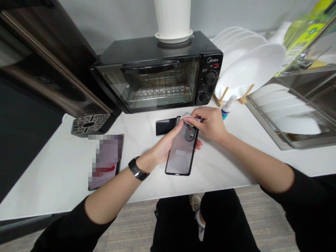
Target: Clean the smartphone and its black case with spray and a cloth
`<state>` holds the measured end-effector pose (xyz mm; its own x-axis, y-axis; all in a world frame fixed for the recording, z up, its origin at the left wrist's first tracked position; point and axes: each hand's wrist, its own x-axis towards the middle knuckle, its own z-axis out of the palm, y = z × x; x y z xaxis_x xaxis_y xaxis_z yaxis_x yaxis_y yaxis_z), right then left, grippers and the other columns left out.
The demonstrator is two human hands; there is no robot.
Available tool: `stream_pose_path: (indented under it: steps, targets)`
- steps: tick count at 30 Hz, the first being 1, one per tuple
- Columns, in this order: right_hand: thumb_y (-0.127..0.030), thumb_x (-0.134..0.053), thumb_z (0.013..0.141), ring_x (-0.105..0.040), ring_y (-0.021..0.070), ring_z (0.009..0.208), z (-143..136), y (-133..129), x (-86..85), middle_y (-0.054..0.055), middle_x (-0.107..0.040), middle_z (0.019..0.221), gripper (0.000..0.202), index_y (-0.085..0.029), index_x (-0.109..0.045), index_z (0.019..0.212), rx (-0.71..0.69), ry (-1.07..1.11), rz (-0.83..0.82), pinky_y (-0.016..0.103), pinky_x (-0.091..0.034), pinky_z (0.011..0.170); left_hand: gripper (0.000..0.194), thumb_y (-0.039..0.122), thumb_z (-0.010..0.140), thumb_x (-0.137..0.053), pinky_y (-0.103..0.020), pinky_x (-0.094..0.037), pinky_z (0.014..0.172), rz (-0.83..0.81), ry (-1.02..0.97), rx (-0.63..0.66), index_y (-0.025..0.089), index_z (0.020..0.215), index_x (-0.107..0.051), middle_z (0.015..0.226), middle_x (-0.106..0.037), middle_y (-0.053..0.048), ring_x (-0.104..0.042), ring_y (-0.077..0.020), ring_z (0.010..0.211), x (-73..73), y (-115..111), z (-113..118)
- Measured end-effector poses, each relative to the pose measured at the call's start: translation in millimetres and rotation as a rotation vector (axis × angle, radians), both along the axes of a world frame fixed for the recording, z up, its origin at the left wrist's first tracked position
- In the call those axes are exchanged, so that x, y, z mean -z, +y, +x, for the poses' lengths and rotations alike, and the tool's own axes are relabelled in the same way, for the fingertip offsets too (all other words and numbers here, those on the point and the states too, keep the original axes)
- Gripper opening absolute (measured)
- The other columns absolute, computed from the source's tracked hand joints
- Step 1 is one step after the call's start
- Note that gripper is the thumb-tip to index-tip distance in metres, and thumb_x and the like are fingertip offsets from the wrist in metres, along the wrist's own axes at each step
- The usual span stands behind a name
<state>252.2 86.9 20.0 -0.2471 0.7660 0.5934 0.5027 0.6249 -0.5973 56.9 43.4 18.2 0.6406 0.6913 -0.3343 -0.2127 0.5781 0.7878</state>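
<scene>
Black sleeves [312, 206] are closest to us, coming in from both near corners, so we're basically looking straight down our own arms. Between our hands we've got a phone case [180, 157], pretty much mid-counter [223, 164]. It looks held up off the surface, though we can't tell if its near edge touches down.

What matters here is how it lies: long axis running near to far, far end leaning a bit right, camera cutout at that far end. Our left hand [167, 143] cradles it from the left side, thumb by the far edge and fingers wrapped underneath, tips poking out past the right edge. Our right hand [211, 120] comes in from the right and is the nearer one to the far right corner, with thumb and curled index pinching a white tissue [187, 118] right at that far edge. So the bulk of the case stretches toward us from those pinching fingers, and slightly left.

Just left of the far end, a dark phone [164, 127] lies flat. Farther right, beyond our right hand, stands a spray bottle [231, 102].
</scene>
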Motion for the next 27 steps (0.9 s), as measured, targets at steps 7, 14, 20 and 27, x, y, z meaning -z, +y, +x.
stream_pose_path:
  steps: [7,14,20,27]
  targets:
    - [-0.050,-0.049,0.110,-0.071,0.0162,0.083,-1.4,2.4,2.6,0.005,-0.081,0.099,0.040,-0.024,-0.080,0.109,-0.259,-0.059,-0.018,0.029,-0.048,0.075,0.097,0.103,0.082,-0.025,-0.031,-0.060,0.071,0.020,0.035,-0.059,0.017,0.090,-0.070,0.083,-0.078,-0.012,-0.073,-0.0195,0.071,0.3,-1.6,6.8]
    - [-0.072,-0.065,0.094,-0.040,0.0116,0.055,6.4,7.9,-0.2,-0.002,-0.052,0.053,0.064,-0.020,-0.055,0.059,0.057,-0.188,0.080,0.032,-0.025,0.059,0.107,0.102,0.084,-0.023,-0.031,-0.060,0.075,0.006,0.031,-0.065,0.014,0.110,-0.077,0.088,-0.079,-0.013,-0.074,-0.0206,0.077,-0.2,-2.7,6.5]
    - [-0.048,-0.055,0.108,-0.070,0.0159,0.078,4.8,8.0,1.3,0.003,-0.082,0.094,0.034,-0.024,-0.079,0.110,-0.241,-0.158,0.015,0.029,-0.047,0.073,0.095,0.100,0.086,-0.025,-0.033,-0.060,0.073,-0.009,0.044,-0.101,0.017,0.092,-0.071,0.084,-0.078,-0.011,-0.073,-0.0205,0.074,-3.0,-5.6,8.4]
    - [-0.062,-0.052,0.106,-0.063,0.0159,0.066,5.4,8.0,1.2,0.003,-0.076,0.075,0.050,-0.022,-0.078,0.090,-0.160,-0.191,0.066,0.030,-0.041,0.065,0.094,0.100,0.086,-0.031,-0.033,-0.061,0.076,0.011,0.009,-0.058,0.016,0.099,-0.073,0.087,-0.078,-0.012,-0.073,-0.0213,0.077,-0.2,-5.7,10.4]
